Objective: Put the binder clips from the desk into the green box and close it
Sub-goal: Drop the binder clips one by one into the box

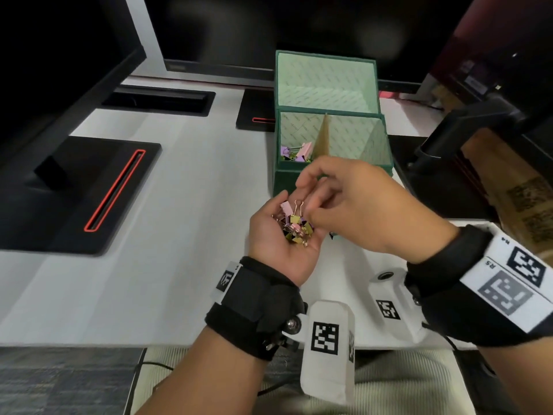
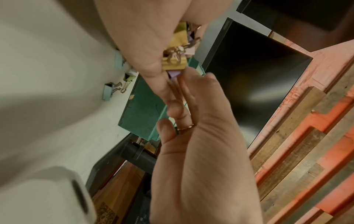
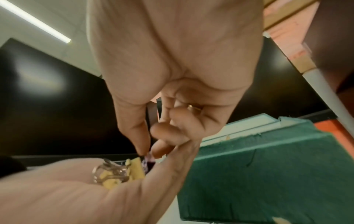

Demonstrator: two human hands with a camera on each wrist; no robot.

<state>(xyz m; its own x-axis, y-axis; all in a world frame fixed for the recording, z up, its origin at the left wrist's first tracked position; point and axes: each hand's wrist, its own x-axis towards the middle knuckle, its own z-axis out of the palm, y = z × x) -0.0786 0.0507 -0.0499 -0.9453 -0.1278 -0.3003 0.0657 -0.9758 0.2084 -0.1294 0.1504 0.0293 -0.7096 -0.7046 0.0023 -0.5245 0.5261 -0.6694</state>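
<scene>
A heap of binder clips (image 1: 294, 226) is cupped in the upturned left hand (image 1: 279, 244), while one purple clip (image 3: 148, 162) is pinched by the right hand (image 1: 363, 209) before the open green box (image 1: 333, 172)

In the head view the right hand (image 1: 356, 205) covers the near rim of the green box (image 1: 332, 139), so the floor of its right compartment is out of sight. How many binder clips (image 1: 294, 226) lie heaped in the left hand (image 1: 281, 238) cannot be counted. From the right wrist, the clip pinched in the grip is blurred. Both monitors behind the box are cut off by the frame.
</scene>
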